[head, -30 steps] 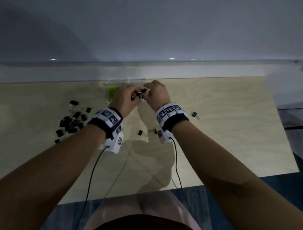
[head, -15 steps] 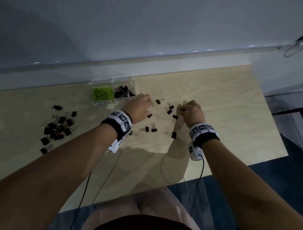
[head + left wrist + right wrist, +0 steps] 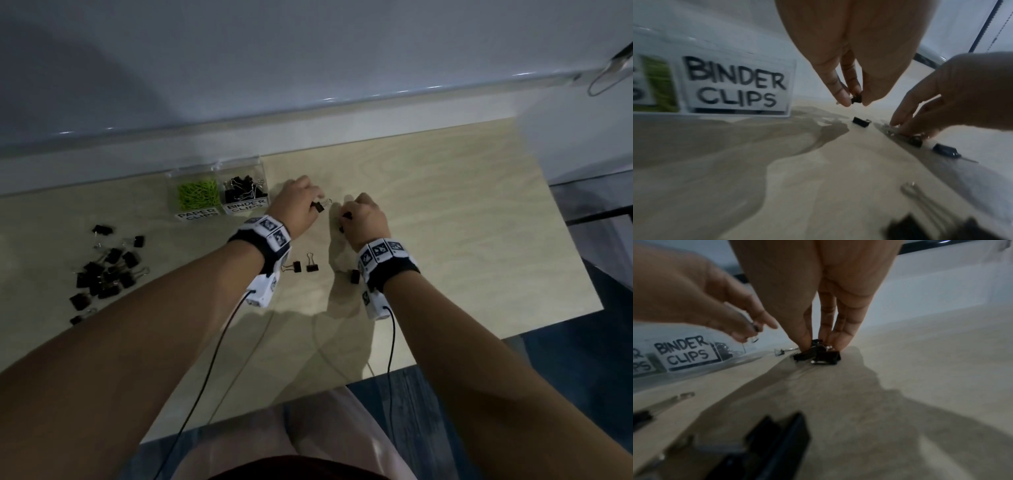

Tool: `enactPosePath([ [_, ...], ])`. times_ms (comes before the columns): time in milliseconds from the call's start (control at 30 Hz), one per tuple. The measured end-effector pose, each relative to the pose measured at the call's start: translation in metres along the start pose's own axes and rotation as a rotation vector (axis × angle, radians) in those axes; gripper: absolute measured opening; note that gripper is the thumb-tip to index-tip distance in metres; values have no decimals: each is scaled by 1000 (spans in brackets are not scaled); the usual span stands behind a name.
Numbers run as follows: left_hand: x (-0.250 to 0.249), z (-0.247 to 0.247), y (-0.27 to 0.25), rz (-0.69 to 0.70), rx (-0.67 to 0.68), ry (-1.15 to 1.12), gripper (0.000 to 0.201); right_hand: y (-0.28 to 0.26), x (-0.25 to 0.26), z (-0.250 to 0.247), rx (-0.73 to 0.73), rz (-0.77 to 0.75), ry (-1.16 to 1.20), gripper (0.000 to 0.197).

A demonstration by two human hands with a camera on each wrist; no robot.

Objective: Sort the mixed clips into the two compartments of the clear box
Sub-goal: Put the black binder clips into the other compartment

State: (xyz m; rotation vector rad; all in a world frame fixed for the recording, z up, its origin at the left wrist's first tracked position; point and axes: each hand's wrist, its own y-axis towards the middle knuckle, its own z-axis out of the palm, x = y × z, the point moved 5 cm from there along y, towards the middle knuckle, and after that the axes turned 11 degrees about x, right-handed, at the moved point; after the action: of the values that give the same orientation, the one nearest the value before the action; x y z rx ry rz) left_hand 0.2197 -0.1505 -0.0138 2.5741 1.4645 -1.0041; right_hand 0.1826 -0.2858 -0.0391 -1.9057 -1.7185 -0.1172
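Note:
The clear box [image 3: 219, 169] stands at the table's back. Its left compartment holds green paper clips [image 3: 198, 194]; its right one, labelled BINDER CLIPS [image 3: 736, 83], holds black binder clips [image 3: 245, 190]. Just right of the box my left hand [image 3: 297, 209] pinches a black binder clip [image 3: 319, 206] [image 3: 856, 99] above the table. My right hand [image 3: 363, 219] pinches binder clips [image 3: 818, 353] that lie on the wood. Three loose binder clips [image 3: 303, 266] lie between my wrists.
A pile of several black binder clips [image 3: 106, 270] lies at the far left of the wooden table [image 3: 479, 222]. A white wall ledge [image 3: 308, 116] runs behind the box. Cables [image 3: 212, 356] trail from both wrist units to the table's front edge.
Both hands have come away from the box to the scattered clips right of it. My left hand has picked one clip up, and my right hand has closed on clips on the table.

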Motion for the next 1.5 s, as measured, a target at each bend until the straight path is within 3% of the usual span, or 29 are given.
enactPosePath([
  [233, -8, 21, 22, -99, 90, 138, 26, -7, 1, 6, 9, 12, -26, 18],
  [533, 12, 21, -26, -53, 87, 96, 18, -36, -9, 13, 24, 16, 113, 11],
  [633, 26, 7, -59, -40, -52, -41, 16, -32, 13, 7, -9, -36, 177, 8],
  [800, 59, -60, -79, -92, -370, -211, 12, -1, 97, -16, -70, -250, 272, 8],
  [867, 69, -79, -75, -97, -409, -202, 17, 15, 128, -18, -56, -310, 261, 8],
  [967, 80, -86, -68, -113, -362, -198, 29, 29, 155, -21, 3, -356, 150, 15],
  [1100, 75, -68, -85, -114, -335, -132, 33, 22, 134, -26, 55, -354, 20, 19],
  [1267, 59, 31, -130, -28, 185, -50, 35, -31, 57, 10, 198, -108, 3, 15],
  [1300, 59, 44, -136, 4, 238, -47, 37, -43, 48, 19, 201, -70, 21, 13],
  [1500, 58, 50, -144, 78, 122, -49, 22, -83, 45, 64, 105, -46, 117, 17],
])
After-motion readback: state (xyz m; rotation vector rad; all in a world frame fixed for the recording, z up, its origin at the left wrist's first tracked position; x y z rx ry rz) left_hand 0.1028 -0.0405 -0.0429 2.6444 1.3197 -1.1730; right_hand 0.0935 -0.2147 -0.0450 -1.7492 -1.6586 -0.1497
